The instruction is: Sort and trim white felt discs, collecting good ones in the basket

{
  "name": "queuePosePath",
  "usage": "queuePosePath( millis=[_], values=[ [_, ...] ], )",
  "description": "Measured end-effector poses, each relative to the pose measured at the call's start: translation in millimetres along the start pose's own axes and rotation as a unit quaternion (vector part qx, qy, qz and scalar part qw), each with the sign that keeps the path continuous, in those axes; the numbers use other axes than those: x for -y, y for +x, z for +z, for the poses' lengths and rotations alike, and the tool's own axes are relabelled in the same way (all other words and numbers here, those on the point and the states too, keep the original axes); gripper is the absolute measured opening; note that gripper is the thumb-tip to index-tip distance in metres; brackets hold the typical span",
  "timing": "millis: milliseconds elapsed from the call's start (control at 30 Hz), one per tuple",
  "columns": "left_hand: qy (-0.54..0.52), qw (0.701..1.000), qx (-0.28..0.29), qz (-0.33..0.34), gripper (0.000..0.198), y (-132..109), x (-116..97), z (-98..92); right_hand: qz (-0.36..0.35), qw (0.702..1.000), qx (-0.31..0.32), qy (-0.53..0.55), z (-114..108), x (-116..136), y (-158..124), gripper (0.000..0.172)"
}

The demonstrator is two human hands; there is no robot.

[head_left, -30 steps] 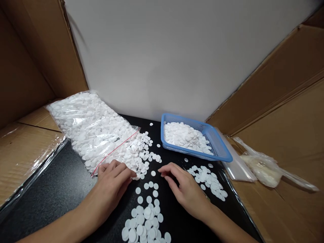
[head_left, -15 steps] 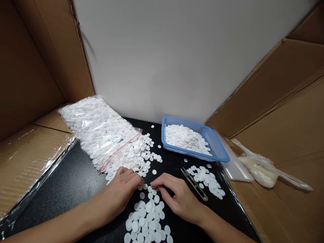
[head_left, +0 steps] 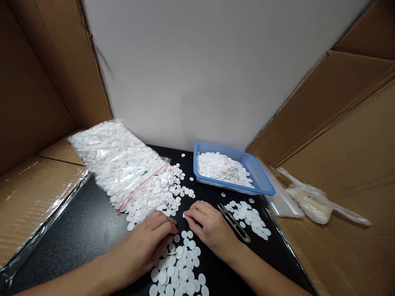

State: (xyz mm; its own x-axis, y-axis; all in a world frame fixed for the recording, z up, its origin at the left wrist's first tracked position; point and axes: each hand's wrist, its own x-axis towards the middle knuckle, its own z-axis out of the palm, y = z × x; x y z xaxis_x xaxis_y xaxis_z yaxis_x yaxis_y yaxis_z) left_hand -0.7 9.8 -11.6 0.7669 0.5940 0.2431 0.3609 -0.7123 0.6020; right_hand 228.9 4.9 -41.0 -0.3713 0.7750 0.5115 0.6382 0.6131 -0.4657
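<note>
White round discs [head_left: 184, 273] lie in a loose pile at the front middle of the black table. My right hand [head_left: 210, 228], right of and above this pile, pinches one white disc [head_left: 184, 214] at its fingertips. My left hand [head_left: 151, 242] is curled at the pile's left edge, with its fingertips over the table; whatever they hold, if anything, is hidden. Behind it, more discs spill from a clear plastic bag [head_left: 117, 160] with a red line at its mouth. Metal thread snips [head_left: 233, 223] rest just right of my right hand, beside a smaller group of discs [head_left: 249, 218].
A blue basket [head_left: 265, 181] holding many white discs stands at the back. To its right lie flat clear plastic bags [head_left: 282, 201] and a knotted bag [head_left: 313, 203] with something pale inside. Cardboard walls [head_left: 348, 115] rise on both sides, a pale wall behind.
My right hand has moved slightly up and back from the pile, and a disc now shows at its fingertips. My left hand has shifted slightly downward. The whole view has shifted a little.
</note>
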Motion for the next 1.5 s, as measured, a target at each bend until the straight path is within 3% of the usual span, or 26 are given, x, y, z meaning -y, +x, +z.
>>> queuePosePath(
  millis=[100,167,333,500,633,733,867,1067,1167,1333,1500],
  values=[
    [0.059,0.995,-0.074,-0.017,0.024,2,14,1.2,0.011,1.000,0.008,0.027,-3,2,2,0.013],
    [0.098,0.991,-0.092,-0.024,0.022,5,22,2.3,0.033,0.997,0.026,0.066,-6,3,2,0.014],
    [0.126,0.990,-0.058,-0.028,0.011,10,28,4.4,0.067,0.986,0.063,0.140,-12,1,-3,0.015],
    [0.144,0.988,-0.050,-0.023,0.017,7,27,1.4,0.066,0.987,0.061,0.136,-19,-2,-5,0.013],
    [0.154,0.986,-0.061,0.001,0.021,5,22,-1.9,0.094,0.974,0.127,0.162,-27,-4,0,0.010],
    [0.155,0.986,-0.058,0.030,0.022,5,19,1.6,0.155,0.970,0.095,0.161,-26,-7,3,0.012],
    [0.113,0.992,-0.043,0.030,0.022,5,21,6.4,0.128,0.981,0.065,0.131,-16,-8,5,0.013],
    [0.038,0.989,-0.115,-0.088,0.022,6,26,-11.2,0.151,0.977,0.077,0.127,-12,-4,5,0.009],
    [0.052,0.987,-0.106,-0.113,0.021,6,25,-15.7,0.142,0.981,0.077,0.108,-10,-5,3,0.011],
    [0.062,0.991,-0.070,-0.092,0.019,5,23,-4.7,0.040,0.997,0.054,0.050,-6,-7,-2,0.018],
    [0.128,0.989,-0.058,-0.034,0.012,6,23,3.4,0.060,0.996,0.013,0.069,-7,-1,-1,0.018]
  ],
)
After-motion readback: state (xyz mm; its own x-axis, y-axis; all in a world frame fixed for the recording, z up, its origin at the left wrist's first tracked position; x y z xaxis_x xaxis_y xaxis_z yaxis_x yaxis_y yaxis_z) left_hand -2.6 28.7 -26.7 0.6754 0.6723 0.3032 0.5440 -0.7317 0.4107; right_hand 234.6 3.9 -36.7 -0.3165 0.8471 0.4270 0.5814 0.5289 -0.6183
